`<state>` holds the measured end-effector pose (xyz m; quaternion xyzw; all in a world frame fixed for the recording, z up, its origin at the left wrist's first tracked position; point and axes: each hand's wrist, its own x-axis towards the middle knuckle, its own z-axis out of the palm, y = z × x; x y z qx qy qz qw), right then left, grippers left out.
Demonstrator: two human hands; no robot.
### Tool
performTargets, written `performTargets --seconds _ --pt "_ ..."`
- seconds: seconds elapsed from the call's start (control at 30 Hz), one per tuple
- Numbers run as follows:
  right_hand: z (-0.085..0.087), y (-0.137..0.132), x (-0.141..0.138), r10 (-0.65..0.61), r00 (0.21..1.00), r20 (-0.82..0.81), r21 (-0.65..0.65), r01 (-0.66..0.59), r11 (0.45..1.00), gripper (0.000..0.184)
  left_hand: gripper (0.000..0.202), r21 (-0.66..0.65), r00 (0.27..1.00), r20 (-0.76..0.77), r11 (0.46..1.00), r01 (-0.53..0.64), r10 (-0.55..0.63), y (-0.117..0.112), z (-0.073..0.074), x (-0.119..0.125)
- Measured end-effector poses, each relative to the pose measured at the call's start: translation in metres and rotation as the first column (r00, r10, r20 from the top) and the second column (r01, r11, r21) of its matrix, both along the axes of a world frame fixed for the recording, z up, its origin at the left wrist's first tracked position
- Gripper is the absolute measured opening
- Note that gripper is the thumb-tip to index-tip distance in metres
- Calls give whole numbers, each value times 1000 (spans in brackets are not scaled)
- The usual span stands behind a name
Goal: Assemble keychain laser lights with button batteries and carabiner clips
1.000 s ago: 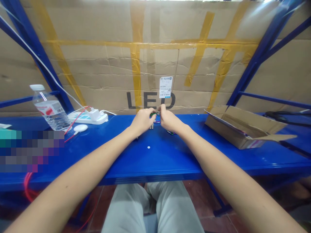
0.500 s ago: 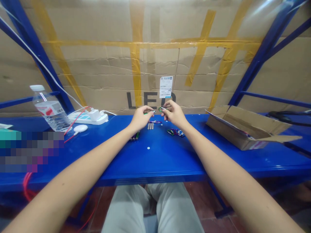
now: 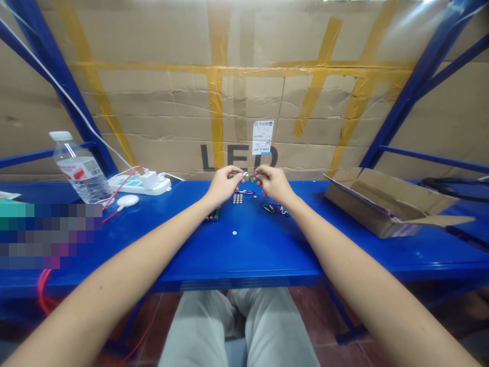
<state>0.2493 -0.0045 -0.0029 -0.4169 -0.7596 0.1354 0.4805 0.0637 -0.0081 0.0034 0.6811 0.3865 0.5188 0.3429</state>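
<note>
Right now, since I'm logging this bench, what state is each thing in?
Left hand: pinching a silver-ended piece
Right hand: pinching a green loop
Purple item: lying on the table
Clips: lying bunched together
Metal discs: set out in rows
Green rods: side by side, partly hidden
Bottle: capped
Cardboard box: open, flaps spread
Power strip: white adapter plugged in

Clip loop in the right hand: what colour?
Green; the clip loop in the right hand shows best in the head view.
</note>
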Motion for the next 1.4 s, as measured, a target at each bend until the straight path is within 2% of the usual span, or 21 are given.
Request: performTargets --seconds 0.13,0.3,0.6,0.83,0.97,1.1,1.23,1.4 --pt "4 -5 -2 -65 975 214 131 37 991 19 11 91 994 -109 996 3 7 -4 2 -1" --pt "7 -9 -4 -120 909 398 182 50 982 21 14 250 968 -229 967 -41 100 -5 4 -5" --pt "8 -11 -5 -181 844 505 209 83 974 19 18 251 970 -233 968 -10 70 -6 3 -4" --pt "9 -13 -7 -172 849 499 211 74 975 21 17 330 941 -299 942 -54 159 -6 2 -5" --pt "8 -10 -5 -146 893 426 204 63 977 17 15 314 946 -284 947 -62 156 -5 3 -6" --pt "5 -5 -2 -61 957 282 154 18 988 15 16 209 974 -215 977 -32 78 -3 4 -7" --pt "3 -2 0 -3 985 171 94 -13 995 13 15 59 995 -102 998 9 -3 0 5 -8" --pt "0 1 0 -1 995 103 40 -3 999 13 11 -51 1000 7 999 10 -9 3 5 -9"
